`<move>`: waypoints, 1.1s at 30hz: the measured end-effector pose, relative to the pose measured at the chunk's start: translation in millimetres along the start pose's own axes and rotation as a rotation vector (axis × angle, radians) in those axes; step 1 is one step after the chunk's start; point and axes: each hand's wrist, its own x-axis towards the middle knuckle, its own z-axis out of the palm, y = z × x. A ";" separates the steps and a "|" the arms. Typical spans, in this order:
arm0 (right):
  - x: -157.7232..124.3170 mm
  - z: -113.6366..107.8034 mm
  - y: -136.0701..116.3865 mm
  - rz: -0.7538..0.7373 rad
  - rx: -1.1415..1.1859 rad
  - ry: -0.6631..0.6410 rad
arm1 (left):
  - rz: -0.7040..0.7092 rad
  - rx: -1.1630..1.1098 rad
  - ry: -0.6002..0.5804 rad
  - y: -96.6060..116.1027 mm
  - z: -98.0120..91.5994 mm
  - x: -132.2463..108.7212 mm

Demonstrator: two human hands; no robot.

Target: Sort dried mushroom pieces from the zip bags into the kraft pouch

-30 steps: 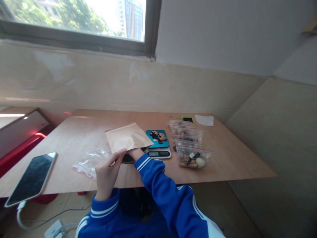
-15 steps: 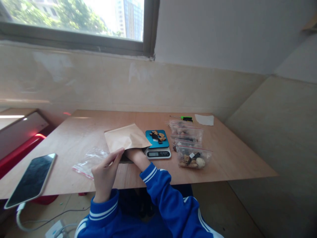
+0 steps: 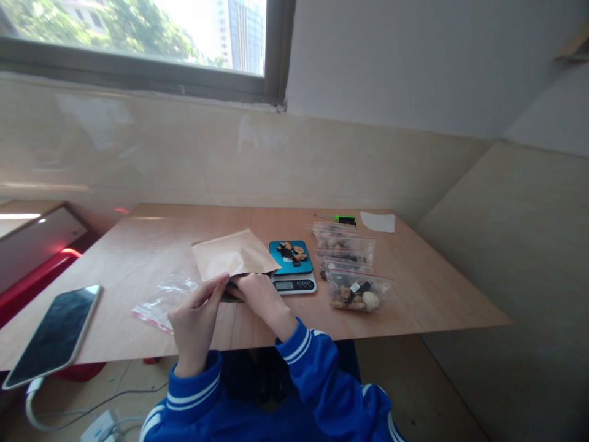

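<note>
Two hands are meeting at the near edge of one brown paper pouch (image 3: 232, 258), which is sitting on the worktop (image 3: 437, 288) just left of the scale. L hand (image 3: 196, 319) is pinching the pouch's near-left corner w/ fingers and thumb. R hand (image 3: 257, 294) is curling at its mouth; can't tell if it's gripping. Pouch contents aren't showing. One blue scale (image 3: 297, 285) is carrying a few dark and tan pieces (image 3: 291, 250). At least three zip bags (image 3: 354, 294) w/ mixed bits are lying in a row to its right. One empty clear bag (image 3: 161, 299) and one phone (image 3: 53, 334) are lying to the left.
</note>
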 end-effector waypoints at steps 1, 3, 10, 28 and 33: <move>-2.0 -0.2 0.6 -0.013 -0.029 0.012 | -0.016 -0.010 0.004 0.5 0.0 0.3; -6.5 -0.6 2.4 -0.047 -0.083 0.067 | -0.047 -0.029 0.021 2.1 -0.4 1.0; -10.5 2.4 13.2 -0.190 -0.095 0.278 | -0.145 -0.077 0.090 9.9 0.9 2.1; -20.5 -1.8 100.9 0.271 0.458 0.826 | -0.151 -0.108 0.229 11.6 -2.2 5.9; -6.3 13.9 121.1 0.300 0.151 0.491 | -0.142 -0.123 0.208 8.6 -4.9 6.3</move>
